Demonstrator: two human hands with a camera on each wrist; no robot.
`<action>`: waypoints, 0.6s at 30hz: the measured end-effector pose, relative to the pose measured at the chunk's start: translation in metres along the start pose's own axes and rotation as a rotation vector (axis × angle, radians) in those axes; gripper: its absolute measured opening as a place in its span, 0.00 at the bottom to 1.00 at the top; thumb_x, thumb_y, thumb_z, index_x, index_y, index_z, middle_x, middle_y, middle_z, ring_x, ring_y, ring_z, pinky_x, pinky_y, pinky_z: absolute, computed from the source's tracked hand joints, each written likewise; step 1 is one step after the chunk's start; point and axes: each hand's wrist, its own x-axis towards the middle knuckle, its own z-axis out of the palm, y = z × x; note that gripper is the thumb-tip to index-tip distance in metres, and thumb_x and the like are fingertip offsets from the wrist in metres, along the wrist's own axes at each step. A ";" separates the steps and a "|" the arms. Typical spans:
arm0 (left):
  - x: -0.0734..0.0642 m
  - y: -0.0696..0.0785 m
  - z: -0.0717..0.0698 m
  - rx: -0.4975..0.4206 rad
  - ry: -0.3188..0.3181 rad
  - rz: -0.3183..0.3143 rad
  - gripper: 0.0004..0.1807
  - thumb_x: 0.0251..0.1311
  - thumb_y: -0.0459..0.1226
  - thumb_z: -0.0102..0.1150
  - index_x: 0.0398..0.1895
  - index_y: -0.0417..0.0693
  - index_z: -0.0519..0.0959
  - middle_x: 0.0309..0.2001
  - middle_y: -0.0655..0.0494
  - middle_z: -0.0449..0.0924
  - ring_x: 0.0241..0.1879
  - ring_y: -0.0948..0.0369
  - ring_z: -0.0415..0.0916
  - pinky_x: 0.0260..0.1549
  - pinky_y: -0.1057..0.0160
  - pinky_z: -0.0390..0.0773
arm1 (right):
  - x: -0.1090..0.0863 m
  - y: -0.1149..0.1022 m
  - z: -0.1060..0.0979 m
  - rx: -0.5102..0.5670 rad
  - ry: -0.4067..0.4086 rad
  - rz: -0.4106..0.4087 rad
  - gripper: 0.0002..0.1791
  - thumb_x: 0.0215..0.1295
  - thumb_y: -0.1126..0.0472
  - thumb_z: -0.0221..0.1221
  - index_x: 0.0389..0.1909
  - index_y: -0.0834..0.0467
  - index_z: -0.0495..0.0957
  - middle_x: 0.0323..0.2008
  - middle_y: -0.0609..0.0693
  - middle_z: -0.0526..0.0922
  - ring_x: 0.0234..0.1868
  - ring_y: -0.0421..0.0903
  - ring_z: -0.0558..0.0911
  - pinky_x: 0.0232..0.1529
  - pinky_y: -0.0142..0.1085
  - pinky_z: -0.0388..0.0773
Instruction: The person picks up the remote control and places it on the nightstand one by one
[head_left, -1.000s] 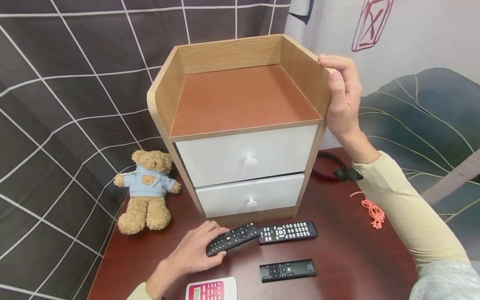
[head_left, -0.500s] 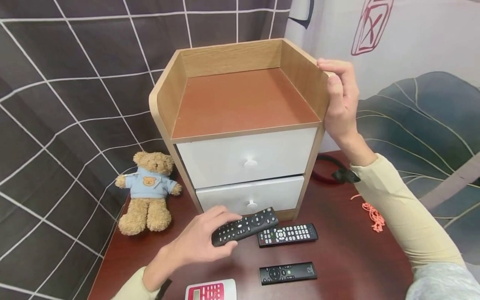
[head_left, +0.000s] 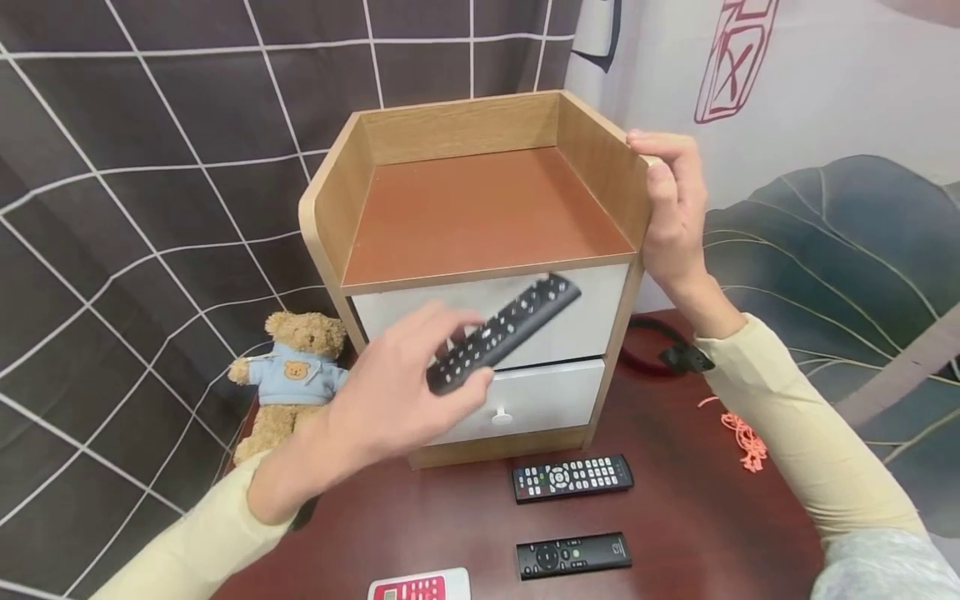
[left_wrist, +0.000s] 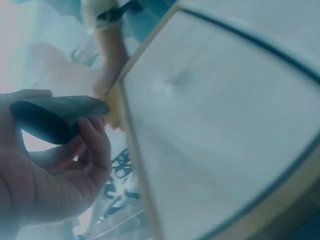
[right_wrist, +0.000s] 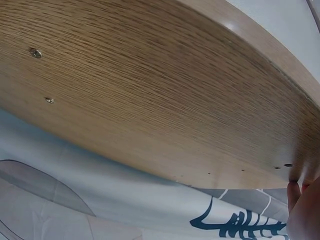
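My left hand (head_left: pixel 405 383) grips a black remote control (head_left: pixel 502 333) between thumb and fingers, raised in front of the white upper drawer (head_left: pixel 420 293) of a wooden cabinet (head_left: pixel 487 200). In the left wrist view the remote (left_wrist: pixel 55 117) appears from its end, beside the blurred drawer front. With its fingers over the top edge of the cabinet's right side panel, my right hand (head_left: pixel 675 217) holds on there. The right wrist view has the panel's outer face (right_wrist: pixel 150 85) and part of that hand (right_wrist: pixel 305 212) at the corner.
Two more black remotes, one with white keys (head_left: pixel 573 477) and a plainer one (head_left: pixel 573 556), lie on the dark red table (head_left: pixel 697 517). A pink-and-white calculator (head_left: pixel 420 586) is at the front edge. Left stands a teddy bear (head_left: pixel 296 371); right lies orange string (head_left: pixel 745 440).
My left hand has lifted the remote from beside the white-keyed one, up and to the right, in front of the upper drawer. The right hand keeps its grip on the panel.
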 end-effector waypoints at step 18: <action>0.106 0.018 -0.016 0.425 -0.188 -0.316 0.20 0.60 0.51 0.49 0.46 0.48 0.75 0.40 0.56 0.74 0.34 0.57 0.73 0.32 0.56 0.74 | -0.001 -0.008 0.006 0.042 0.015 0.039 0.19 0.64 0.67 0.39 0.46 0.61 0.78 0.48 0.41 0.79 0.59 0.47 0.75 0.67 0.38 0.64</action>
